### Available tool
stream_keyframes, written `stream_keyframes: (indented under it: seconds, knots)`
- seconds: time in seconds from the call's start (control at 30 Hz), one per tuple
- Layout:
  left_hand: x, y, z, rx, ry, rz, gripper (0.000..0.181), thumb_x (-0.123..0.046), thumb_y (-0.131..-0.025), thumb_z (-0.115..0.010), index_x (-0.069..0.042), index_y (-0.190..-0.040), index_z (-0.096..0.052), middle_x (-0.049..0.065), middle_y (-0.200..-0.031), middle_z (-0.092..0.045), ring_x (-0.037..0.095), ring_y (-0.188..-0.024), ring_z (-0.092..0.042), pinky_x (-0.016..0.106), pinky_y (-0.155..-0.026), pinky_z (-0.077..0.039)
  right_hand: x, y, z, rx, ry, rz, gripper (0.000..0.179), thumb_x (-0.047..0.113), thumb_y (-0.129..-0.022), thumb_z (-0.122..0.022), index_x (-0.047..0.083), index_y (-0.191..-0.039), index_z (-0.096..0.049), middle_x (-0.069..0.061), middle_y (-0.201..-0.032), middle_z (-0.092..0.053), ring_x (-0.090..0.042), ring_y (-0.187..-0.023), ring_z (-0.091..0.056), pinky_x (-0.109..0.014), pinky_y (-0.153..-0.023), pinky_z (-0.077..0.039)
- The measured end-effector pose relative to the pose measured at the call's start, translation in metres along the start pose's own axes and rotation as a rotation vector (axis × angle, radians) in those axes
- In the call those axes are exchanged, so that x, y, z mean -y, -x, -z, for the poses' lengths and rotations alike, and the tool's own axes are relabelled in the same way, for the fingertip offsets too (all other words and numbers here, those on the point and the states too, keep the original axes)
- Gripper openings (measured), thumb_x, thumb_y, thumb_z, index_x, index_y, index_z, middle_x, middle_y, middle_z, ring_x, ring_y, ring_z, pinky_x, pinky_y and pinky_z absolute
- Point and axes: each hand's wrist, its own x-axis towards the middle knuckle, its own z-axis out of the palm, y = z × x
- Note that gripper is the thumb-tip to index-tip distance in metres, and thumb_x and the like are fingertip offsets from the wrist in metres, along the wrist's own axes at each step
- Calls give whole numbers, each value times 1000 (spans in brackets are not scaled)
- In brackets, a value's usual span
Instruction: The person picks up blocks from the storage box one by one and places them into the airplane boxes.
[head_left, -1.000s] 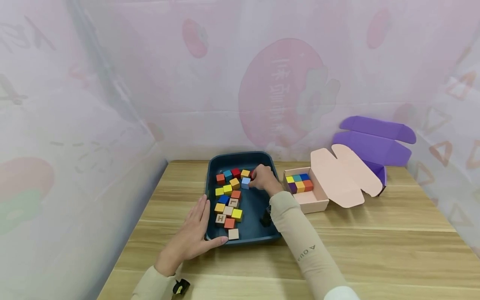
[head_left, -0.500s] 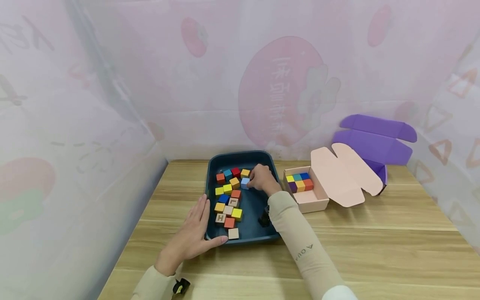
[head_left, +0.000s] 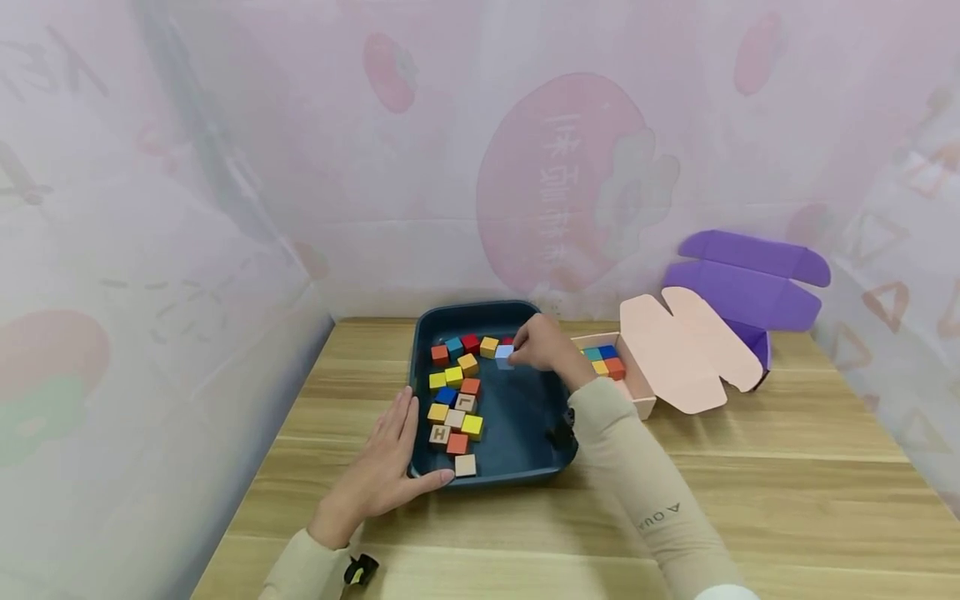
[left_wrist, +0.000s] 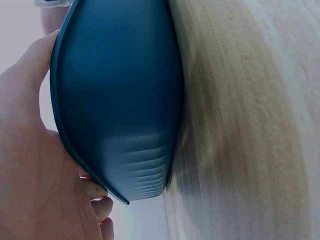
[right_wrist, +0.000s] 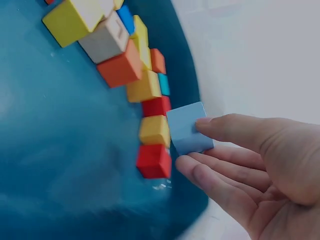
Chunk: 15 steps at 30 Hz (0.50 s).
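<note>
My right hand (head_left: 547, 346) pinches a light blue cube (right_wrist: 189, 128) between thumb and fingers, above the far right part of the dark blue tray (head_left: 517, 433). In the right wrist view a red cube (right_wrist: 153, 161) and a yellow-orange cube (right_wrist: 154, 130) sit on the tray floor beside it. My left hand (head_left: 378, 475) lies along the tray's near left corner, fingers straight on the left rim and thumb on the front rim. The left wrist view shows its palm at the tray's outer wall (left_wrist: 115, 90).
Several coloured cubes, some with letters such as the H block (head_left: 439, 436), fill the tray's left side. To the right, an open pink box (head_left: 641, 404) holds several cubes, partly hidden by my right arm. Behind it stands an open purple box (head_left: 742, 287).
My right hand has lifted the light blue cube and moved right with it, towards the pink box. The left hand stays at the tray's corner.
</note>
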Motion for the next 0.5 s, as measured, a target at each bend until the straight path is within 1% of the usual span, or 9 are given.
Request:
stream_keyframes:
  seconds: [0.13, 0.2, 0.3, 0.5]
  knots:
    - [0, -1, -1, -2, -2, -7, 126, -82, -87, -60, -5, -170, -6, 12, -180, 3, 37, -167, -7, 61, -133, -17, -8, 12, 18, 3, -34, 32, 23, 21, -93, -82, 2, -106, -82, -14, -109, -79, -25, -93, -74, -40, -86, -65]
    - [0, -2, -1, -7, 1, -14, 125, -82, -87, -60, -4, -170, -7, 12, -180, 2, 37, -167, -7, 61, -133, -17, -12, 19, 27, -9, -39, 43, 27, 21, -93, -82, 0, -109, -81, -16, -110, -80, -27, -97, -76, -41, -89, -65]
    - [0, -2, -1, -9, 4, -20, 125, -82, -87, -61, -4, -170, -7, 13, -180, 2, 37, -167, -7, 61, -133, -18, -20, 31, 40, -21, -53, 29, 28, 21, -92, -82, -1, -109, -80, -17, -109, -81, -27, -98, -77, -42, -88, -65]
    - [-1, -2, -4, -2, 17, -18, 125, -80, -88, -61, -5, -170, -6, 12, -180, 3, 36, -167, -6, 61, -133, -17, -41, 50, 62, -51, -49, -12, 25, 24, -93, -82, 2, -106, -81, -15, -106, -81, -24, -91, -75, -40, -83, -65]
